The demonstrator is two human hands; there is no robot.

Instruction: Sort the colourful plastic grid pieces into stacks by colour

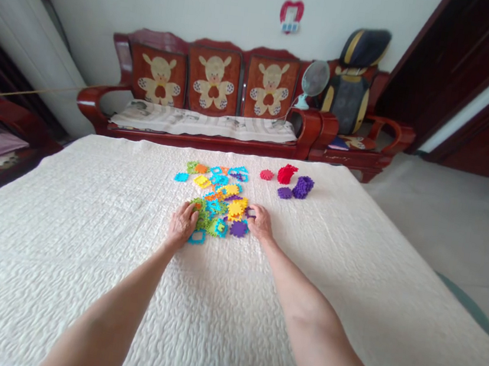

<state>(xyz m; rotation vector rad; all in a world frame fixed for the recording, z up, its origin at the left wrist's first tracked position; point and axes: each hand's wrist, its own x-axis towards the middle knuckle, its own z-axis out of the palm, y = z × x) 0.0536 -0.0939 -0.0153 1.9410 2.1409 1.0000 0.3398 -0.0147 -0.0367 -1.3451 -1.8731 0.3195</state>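
Observation:
A loose heap of toothed, flat plastic pieces lies mid-table in green, blue, yellow, orange and purple. My left hand (184, 222) rests at the heap's left edge, fingers loosely bent and slightly apart against the green pieces (203, 220). At the right edge, my right hand (261, 223) is closed with thumb and fingertips on a purple piece (250, 212), partly hidden by the fingers. Between the hands lie yellow pieces (236, 208) and another purple piece (239, 228). A blue frame-shaped piece (197, 236) sits close to my left thumb.
Apart from the heap, red pieces (287, 174) stand bunched together, with a flat red piece (266, 175) beside them. Purple pieces (303, 187) form another bunch. A quilted white cover (85, 246) lies over the table. Behind it stand a wooden sofa (214, 142) and a small fan (315, 79).

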